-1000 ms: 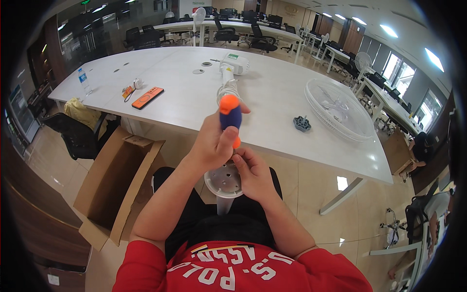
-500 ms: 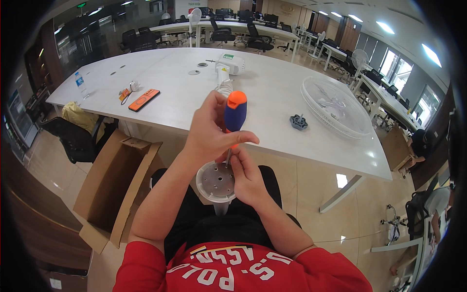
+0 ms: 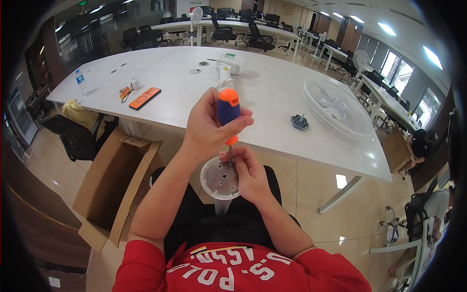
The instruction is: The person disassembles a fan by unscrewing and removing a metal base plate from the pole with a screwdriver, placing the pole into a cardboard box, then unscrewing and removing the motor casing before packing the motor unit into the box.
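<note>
My left hand [image 3: 206, 124] is wrapped round the orange-and-blue handle of a screwdriver [image 3: 228, 109], held upright with its shaft pointing down. The shaft meets the metal face near the edge of a white round fan part [image 3: 220, 181], which sits over my lap with a stem below it. This face has several small holes. My right hand [image 3: 250, 177] grips the part's right rim, its fingertips pinched close around the screwdriver's tip. Whatever lies under the tip is hidden by those fingers.
On the white table [image 3: 163, 73] lie a fan motor head [image 3: 231, 64], fan guards [image 3: 335, 109], a grey knob-like piece [image 3: 299, 122], an orange phone [image 3: 145, 98] and a water bottle [image 3: 81, 82]. An open cardboard box [image 3: 116, 190] stands at left beside a chair [image 3: 73, 138].
The screwdriver handle has turned and shifted slightly left, and my left thumb has curled in against it. The round part has moved a little to the right and up.
</note>
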The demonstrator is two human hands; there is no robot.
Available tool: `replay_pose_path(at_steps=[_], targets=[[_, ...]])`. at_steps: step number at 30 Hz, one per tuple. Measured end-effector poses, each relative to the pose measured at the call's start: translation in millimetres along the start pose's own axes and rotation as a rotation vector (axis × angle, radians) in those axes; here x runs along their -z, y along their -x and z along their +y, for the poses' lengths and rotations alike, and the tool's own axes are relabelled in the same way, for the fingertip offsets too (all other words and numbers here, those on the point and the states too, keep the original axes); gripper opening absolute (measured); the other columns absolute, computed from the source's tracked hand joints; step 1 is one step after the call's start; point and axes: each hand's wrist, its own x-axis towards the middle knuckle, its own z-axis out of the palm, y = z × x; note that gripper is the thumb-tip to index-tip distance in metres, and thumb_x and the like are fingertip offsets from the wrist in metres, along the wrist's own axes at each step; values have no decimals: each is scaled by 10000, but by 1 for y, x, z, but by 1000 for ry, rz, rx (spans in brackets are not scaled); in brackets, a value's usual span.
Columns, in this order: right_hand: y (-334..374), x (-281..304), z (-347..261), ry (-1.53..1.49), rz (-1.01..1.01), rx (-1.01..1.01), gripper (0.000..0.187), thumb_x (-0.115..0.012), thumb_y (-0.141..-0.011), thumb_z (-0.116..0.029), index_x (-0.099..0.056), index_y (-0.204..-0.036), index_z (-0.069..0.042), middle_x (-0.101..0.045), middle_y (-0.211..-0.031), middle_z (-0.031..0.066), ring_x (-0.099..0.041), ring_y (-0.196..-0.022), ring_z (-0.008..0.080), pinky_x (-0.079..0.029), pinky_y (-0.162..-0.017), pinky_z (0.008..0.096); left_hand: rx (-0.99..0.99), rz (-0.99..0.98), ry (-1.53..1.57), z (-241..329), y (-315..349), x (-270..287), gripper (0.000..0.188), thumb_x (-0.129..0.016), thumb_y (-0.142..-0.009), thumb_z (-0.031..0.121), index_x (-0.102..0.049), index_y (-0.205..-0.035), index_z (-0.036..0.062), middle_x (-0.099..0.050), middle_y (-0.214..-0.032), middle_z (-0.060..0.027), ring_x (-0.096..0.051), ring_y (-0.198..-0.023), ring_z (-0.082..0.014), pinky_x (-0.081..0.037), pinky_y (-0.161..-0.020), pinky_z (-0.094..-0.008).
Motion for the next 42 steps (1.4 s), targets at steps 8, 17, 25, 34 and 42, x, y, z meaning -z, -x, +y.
replay_pose_path(at_steps=[8, 17, 25, 34, 42], targets=[[4, -6, 1, -9, -67, 32, 353, -356, -1016, 53, -577, -1289, 18, -685, -1218, 153, -684, -1136, 214, -527, -1049, 376, -121, -102, -52, -4, 1, 10, 541, -665, -1011, 445, -531, -1294, 4, -573, -777, -29, -663, -713, -116, -573, -705, -286], [6, -3, 1, -14, -50, 42, 358, -446, -962, 65, -571, -1296, 30, -681, -1221, 139, -672, -1197, 216, -515, -1076, 361, -70, 0, -76, 14, 2, -11, 408, -683, -1035, 306, -533, -1267, 6, -700, -905, -72, -721, -819, -144, -614, -740, -314], [8, -9, -1, -67, -60, 30, 334, -459, -963, 65, -568, -1276, 27, -669, -1232, 133, -659, -1190, 199, -507, -1083, 355, -111, -162, 106, 0, -1, 12, 560, -544, -1051, 550, -487, -1265, 35, -671, -923, -94, -689, -721, -154, -546, -631, -264], [6, -4, -3, -71, -59, -3, 320, -480, -958, 56, -574, -1262, 26, -671, -1222, 122, -655, -1193, 191, -498, -1084, 352, -248, -94, -244, 5, 4, -2, 471, -497, -1084, 482, -492, -1219, 30, -672, -858, -86, -684, -698, -149, -558, -644, -268], [8, -9, -3, -58, -72, 24, 345, -450, -943, 68, -598, -1253, 35, -686, -1188, 129, -666, -1165, 195, -496, -1077, 350, -139, -70, -95, 17, 4, -4, 465, -482, -1092, 459, -494, -1245, 20, -675, -869, -81, -691, -711, -145, -550, -642, -246]])
